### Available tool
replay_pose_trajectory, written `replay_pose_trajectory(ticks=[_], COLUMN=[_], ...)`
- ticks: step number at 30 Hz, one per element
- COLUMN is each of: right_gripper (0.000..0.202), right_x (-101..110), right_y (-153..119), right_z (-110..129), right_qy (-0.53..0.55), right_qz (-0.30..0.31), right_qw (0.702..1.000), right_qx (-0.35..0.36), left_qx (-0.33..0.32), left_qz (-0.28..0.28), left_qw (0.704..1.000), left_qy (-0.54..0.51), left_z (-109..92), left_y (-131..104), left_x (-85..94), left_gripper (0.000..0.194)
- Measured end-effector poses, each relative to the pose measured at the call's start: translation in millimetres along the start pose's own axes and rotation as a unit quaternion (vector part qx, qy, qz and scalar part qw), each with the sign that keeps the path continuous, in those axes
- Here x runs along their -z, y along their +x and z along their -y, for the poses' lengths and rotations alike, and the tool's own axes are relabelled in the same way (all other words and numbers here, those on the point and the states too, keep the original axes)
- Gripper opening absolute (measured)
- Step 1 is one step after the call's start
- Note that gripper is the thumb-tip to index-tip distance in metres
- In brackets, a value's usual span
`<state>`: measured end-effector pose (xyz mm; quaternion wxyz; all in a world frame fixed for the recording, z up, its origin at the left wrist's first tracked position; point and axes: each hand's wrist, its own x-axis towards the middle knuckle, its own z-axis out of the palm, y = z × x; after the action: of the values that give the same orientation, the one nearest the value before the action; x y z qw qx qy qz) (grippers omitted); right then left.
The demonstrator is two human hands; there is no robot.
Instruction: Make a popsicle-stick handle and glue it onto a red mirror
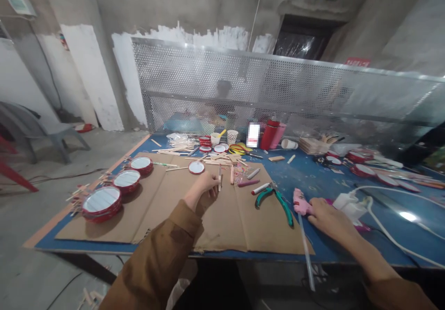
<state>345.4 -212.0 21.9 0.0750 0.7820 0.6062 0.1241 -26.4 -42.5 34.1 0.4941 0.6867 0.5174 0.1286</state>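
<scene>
Wooden stick (219, 178), pinched in left hand (204, 186), left of glue gun (301, 204), gripped by right hand (326, 217) nearer tabletop's (295, 168) front edge.

Before me, cardboard (222, 229) on table (288, 168); on its left part, three drums (102, 200) in row; near its right edge, pliers (285, 209); behind it, two cups (232, 137), with bottles (270, 135) to their right; mesh panel (194, 69) behind all these; to my right, cables (385, 189) on table
</scene>
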Motion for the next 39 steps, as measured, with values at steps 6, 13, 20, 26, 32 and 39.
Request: replay_pose_trajectory(ticks=[6, 13, 20, 26, 32, 39], right_gripper=[0.011, 0.015, 0.040, 0.038, 0.040, 0.049], right_x=[-23.1, 18.2, 74.0, 97.8, 104.6, 88.2], right_y=[5.0, 13.7, 1.2, 8.1, 31.6, 47.5], right_z=[-7.6, 1.6, 61.9, 120.0, 178.9, 218.7], right_qy=[0.062, 0.389, 0.706, 0.796, 0.785, 0.816], right_qz=[-0.068, -0.084, -0.012, 0.086, 0.167, 0.137], right_qw=[0.995, 0.899, 0.685, 0.591, 0.597, 0.562], right_qx=[-0.024, -0.182, -0.181, -0.103, 0.002, 0.010], left_qx=[0.019, 0.057, 0.052, 0.066, 0.102, 0.086], left_qz=[-0.011, -0.013, -0.043, 0.045, 0.124, 0.066], left_qw=[1.000, 0.996, 0.996, 0.997, 0.987, 0.994], left_qy=[0.012, 0.070, 0.053, 0.015, -0.024, -0.007], left_z=[-5.6, -5.6, -1.4, -2.0, -0.7, 4.2], left_y=[-6.2, -6.8, -0.5, -7.2, -8.4, -5.2], left_x=[1.0, 1.4, -4.3, 4.4, 11.6, 8.2], left_gripper=[0.023, 0.032, 0.039, 0.034, 0.029, 0.029])
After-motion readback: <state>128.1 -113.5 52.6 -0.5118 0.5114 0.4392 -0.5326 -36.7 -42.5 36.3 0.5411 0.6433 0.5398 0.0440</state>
